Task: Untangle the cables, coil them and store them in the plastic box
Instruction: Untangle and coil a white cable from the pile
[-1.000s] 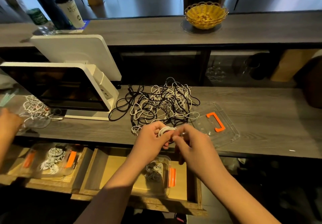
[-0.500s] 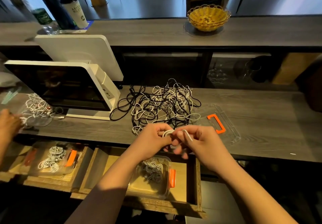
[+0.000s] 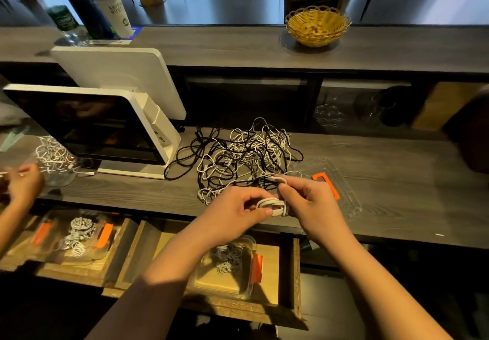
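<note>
A small coil of white cable (image 3: 272, 205) sits between my two hands above the counter's front edge. My left hand (image 3: 235, 212) grips the coil from the left. My right hand (image 3: 309, 202) pinches the cable's loose end (image 3: 281, 180) just above the coil. Behind them lies a tangled heap of black and white cables (image 3: 243, 157). A clear plastic box (image 3: 248, 286) with an orange latch stands in the open drawer below, with several coiled white cables inside. Its clear lid (image 3: 341, 194) with an orange clip lies on the counter to the right.
A white point-of-sale screen (image 3: 105, 128) stands on the left. Another person's hand (image 3: 23, 183) works at the far left beside more white cables (image 3: 53, 154). A second box (image 3: 76, 234) sits in the left drawer. A yellow basket (image 3: 317, 26) and bottles (image 3: 87, 9) stand on the upper shelf.
My right hand has lifted the cable's loose end up and to the right of the coil. The coil now shows between my hands, stretched sideways. The camera view has shifted slightly.
</note>
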Demonstrator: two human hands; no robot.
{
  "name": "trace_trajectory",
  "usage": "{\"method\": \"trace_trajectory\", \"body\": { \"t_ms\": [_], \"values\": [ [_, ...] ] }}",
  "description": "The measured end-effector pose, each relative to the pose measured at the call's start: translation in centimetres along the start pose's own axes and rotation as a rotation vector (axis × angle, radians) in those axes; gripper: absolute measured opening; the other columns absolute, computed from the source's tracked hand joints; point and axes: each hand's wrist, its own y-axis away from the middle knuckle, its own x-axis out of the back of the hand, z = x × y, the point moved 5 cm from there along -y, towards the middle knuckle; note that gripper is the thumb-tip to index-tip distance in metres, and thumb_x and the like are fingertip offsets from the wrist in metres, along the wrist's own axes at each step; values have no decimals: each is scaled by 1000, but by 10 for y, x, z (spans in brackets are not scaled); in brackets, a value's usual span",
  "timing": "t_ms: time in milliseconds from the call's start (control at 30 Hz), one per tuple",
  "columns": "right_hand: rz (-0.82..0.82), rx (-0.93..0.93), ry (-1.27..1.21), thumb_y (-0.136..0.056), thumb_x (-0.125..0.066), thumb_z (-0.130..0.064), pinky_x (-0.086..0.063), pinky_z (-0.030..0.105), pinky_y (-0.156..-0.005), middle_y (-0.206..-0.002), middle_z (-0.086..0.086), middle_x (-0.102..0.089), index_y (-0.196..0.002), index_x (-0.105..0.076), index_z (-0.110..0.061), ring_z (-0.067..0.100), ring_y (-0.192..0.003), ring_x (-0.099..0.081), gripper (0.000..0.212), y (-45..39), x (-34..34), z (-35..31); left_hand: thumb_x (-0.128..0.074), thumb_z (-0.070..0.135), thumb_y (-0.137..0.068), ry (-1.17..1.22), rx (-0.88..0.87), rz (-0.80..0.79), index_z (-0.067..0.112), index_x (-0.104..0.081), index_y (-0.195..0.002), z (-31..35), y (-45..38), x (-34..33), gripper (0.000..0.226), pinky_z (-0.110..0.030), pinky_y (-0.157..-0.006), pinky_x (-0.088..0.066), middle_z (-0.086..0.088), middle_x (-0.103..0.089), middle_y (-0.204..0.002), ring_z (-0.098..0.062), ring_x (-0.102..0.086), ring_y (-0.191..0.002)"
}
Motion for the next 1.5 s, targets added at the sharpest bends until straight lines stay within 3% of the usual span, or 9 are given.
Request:
{"method": "trace_trajectory", "body": {
  "t_ms": [133, 367, 600, 733, 833, 967, 1067, 1200, 1500],
  "values": [
    [24, -49, 113, -99, -57, -16, -58, 51, -64, -62, -10, -64, -126, -67, -29, 9, -54, -56, 32, -4, 1, 8, -72, 23, -91, 86, -17, 171, 33, -73, -104, 0, 3, -7, 16, -26, -83, -52, 13, -70, -95, -1, -63, -90],
    [-39, -136, 339, -96, -52, -12, -48, 24, -56, -78, -2, -67, -120, -72, -25, 8, -56, -56, 34, -4, -14, 13, -79, 13, -79, 48, -29, 489, 25, -74, -86, -6, 7, -9, 14, -2, -83, -38, 17, -54, -110, 7, -52, -104],
    [-206, -168, 418, -98, -49, -13, -35, 12, -48, -65, -12, -57, -116, -74, -26, 1, -50, -46, 33, -10, -16, 15, -76, 9, -81, 162, 9, 468, 26, -76, -90, -13, 7, -16, 18, -20, -77, -55, 12, -70, -92, -4, -67, -88],
    [-311, -134, 385, -97, -50, -13, -51, 23, -58, -81, -4, -73, -114, -75, -27, 3, -60, -61, 34, -12, -16, 14, -77, 3, -81, 341, 127, 407, 24, -76, -89, -21, 8, -23, 23, -39, -82, -61, 4, -76, -86, -13, -73, -82],
    [-338, -125, 316, -96, -49, -11, -57, 41, -74, -88, 3, -76, -111, -76, -25, 16, -74, -67, 34, -11, -15, 13, -78, 1, -80, 404, 152, 392, 24, -76, -88, -20, 10, -22, 24, -29, -76, -58, 2, -77, -83, -12, -73, -77],
    [-301, -164, 69, -102, -51, -14, -52, 27, -55, -59, -15, -63, -113, -71, -20, -2, -54, -53, 24, -7, -15, 13, -77, 2, -82, 491, 208, 456, 21, -77, -87, -18, 14, -17, 20, -12, -64, -52, 6, -77, -76, -2, -70, -70],
    [-289, -178, -160, -98, -61, -18, -62, 42, -67, -85, 3, -70, -119, -68, -22, 12, -76, -66, 23, 0, -21, 13, -79, 9, -82, 492, 252, 567, 20, -79, -91, -23, 15, -11, 14, -10, -61, -49, 9, -77, -77, 0, -70, -71],
    [-257, -82, -68, -85, -77, -20, -57, 38, -90, -102, -10, -71, -137, -56, -25, 10, -96, -68, 56, 5, -23, 18, -78, 6, -82, 481, 292, 625, 22, -78, -91, -26, 13, -9, 18, -18, -65, -56, 8, -76, -77, -7, -72, -74],
    [-149, -79, -160, -84, -78, -17, -61, 46, -78, -98, 2, -72, -131, -60, -24, 22, -86, -71, 51, 2, -18, 25, -73, 0, -85, 508, 226, 598, 17, -79, -98, -18, 7, -12, 22, -12, -70, -54, 8, -78, -86, -1, -73, -83]
  ]
}}
